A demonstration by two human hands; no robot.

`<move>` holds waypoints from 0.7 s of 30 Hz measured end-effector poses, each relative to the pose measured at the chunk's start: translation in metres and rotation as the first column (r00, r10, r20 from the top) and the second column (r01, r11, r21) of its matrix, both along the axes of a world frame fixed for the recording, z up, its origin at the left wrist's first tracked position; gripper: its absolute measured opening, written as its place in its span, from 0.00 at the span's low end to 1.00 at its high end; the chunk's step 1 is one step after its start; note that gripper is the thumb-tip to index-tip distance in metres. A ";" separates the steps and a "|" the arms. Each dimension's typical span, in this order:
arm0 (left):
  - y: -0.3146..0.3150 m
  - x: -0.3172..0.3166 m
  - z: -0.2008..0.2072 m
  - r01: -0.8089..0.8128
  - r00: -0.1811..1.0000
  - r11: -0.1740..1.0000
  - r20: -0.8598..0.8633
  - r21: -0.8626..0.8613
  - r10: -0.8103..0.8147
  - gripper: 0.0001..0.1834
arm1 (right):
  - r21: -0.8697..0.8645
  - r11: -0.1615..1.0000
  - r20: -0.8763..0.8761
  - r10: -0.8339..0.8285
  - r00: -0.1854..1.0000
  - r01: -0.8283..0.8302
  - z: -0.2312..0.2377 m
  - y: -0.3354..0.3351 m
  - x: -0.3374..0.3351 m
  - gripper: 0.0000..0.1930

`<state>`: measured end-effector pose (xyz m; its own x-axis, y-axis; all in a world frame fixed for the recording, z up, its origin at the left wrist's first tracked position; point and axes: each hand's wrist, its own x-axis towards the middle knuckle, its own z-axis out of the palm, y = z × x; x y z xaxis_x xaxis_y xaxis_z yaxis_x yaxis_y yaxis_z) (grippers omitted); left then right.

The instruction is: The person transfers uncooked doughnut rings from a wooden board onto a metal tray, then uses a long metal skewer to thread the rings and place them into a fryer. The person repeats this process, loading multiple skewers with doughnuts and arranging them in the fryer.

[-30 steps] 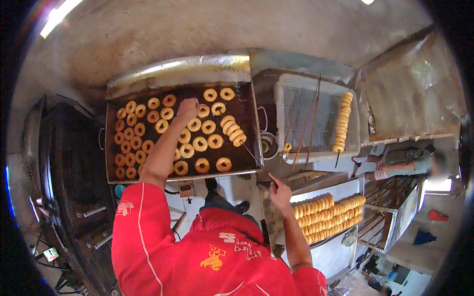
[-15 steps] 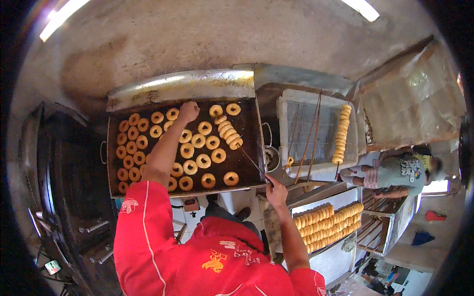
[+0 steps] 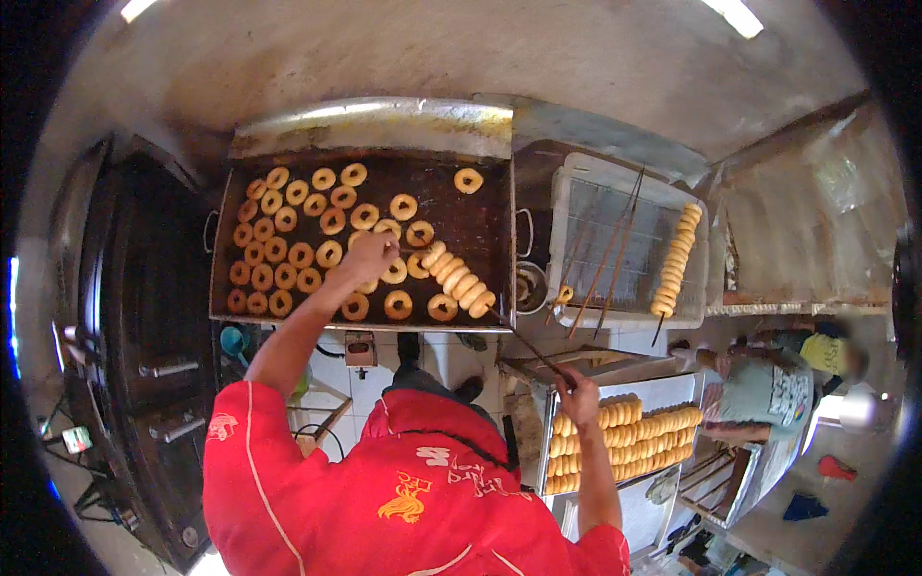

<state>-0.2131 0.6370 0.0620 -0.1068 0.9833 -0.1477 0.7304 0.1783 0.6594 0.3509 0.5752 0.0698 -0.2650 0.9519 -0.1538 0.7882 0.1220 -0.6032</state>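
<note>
My right hand (image 3: 579, 398) is closed round the lower end of a thin dark skewer (image 3: 526, 343), which slants up and left over the pan. Several golden doughnuts (image 3: 459, 278) are threaded in a row along its upper part. Near the skewer's far tip, my left hand (image 3: 373, 257) is closed above the pan; whatever its fingers hold is hidden. Around and below it, several loose ring doughnuts (image 3: 286, 219) lie in the wide, dark rectangular pan (image 3: 432, 171), packed more closely at the left. One doughnut (image 3: 468, 180) sits apart at the far right.
Right of the pan stands a small metal pot (image 3: 531, 286). Beyond it, a pale plastic crate (image 3: 567, 206) holds bare skewers (image 3: 615, 240) and a loaded skewer of doughnuts (image 3: 677, 259). Nearer, a tray (image 3: 560, 392) carries rows of doughnuts. Another person (image 3: 764, 394) is at the right.
My left hand has come nearer, towards the skewer's tip. My right hand has moved right and nearer, bringing the loaded skewer with it. More doughnuts appear to be on the skewer.
</note>
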 end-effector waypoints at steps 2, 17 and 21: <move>-0.031 0.022 0.003 -0.034 0.999 0.999 -0.039 -0.002 0.034 0.09 | -0.078 0.995 0.169 0.078 0.982 -0.066 0.066 0.015 -0.006 0.13; -0.035 -0.034 -0.077 -0.117 0.937 0.988 -0.340 -0.105 0.075 0.12 | -0.042 0.960 0.334 0.276 0.901 -0.278 0.060 0.045 -0.002 0.14; -0.039 -0.048 -0.059 -0.165 0.978 0.984 -0.144 -0.073 0.154 0.12 | 0.077 0.960 0.194 0.251 0.948 -0.270 0.020 0.039 -0.025 0.12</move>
